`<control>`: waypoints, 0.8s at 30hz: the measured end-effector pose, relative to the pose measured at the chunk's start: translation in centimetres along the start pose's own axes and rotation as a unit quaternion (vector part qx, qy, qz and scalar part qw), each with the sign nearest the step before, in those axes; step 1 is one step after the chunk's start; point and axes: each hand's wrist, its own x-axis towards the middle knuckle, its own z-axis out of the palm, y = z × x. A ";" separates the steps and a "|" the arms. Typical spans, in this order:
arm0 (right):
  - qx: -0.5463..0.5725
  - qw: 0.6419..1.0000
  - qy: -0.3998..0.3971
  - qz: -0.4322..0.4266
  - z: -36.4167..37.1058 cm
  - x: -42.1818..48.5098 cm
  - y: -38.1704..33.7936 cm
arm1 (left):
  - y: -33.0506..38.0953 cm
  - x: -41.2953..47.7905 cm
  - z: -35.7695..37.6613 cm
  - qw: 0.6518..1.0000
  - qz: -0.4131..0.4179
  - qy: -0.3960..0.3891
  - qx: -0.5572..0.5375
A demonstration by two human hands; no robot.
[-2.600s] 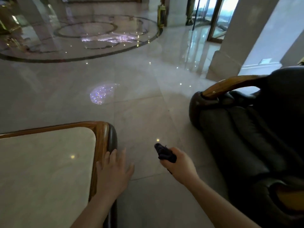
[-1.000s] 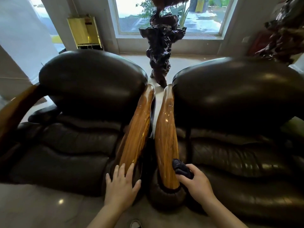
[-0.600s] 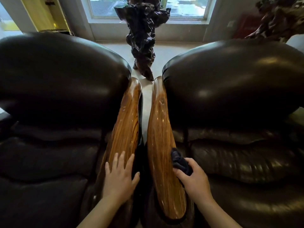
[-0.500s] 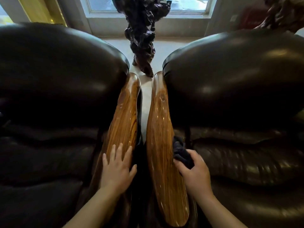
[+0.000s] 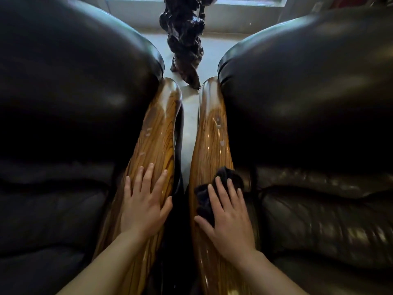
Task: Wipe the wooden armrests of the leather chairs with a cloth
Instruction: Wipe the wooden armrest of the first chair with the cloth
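Though pinched before, cloth [image 5: 203,199] (now) pressed.

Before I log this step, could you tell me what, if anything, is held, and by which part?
Nothing is gripped: the right hand presses the dark cloth flat onto the right armrest; the left hand rests on the left armrest.

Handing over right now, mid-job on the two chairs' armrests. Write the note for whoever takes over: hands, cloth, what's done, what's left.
Left hand: open, lying flat on the left armrest, no cloth under it.
Right hand: fingers straight, pressing the dark cloth onto the right armrest, about midway along it.
Done: cloth is on the wood of the right armrest; how much is already clean cannot be told.
Left: pale marks show farther up both armrests; wipe those, then the left armrest.
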 end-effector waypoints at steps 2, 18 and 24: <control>-0.008 0.999 -0.014 -0.042 0.9 -1.7 0.4 | 0.0 -0.2 -0.1 1.000 0.000 -0.002 -0.006; 0.034 0.999 0.026 0.000 -0.1 5.3 3.1 | -0.5 0.5 0.0 0.999 -0.004 -0.007 -0.043; 0.049 0.990 0.051 0.125 -1.0 10.2 1.5 | -0.1 0.6 -0.2 0.998 -0.024 -0.003 -0.062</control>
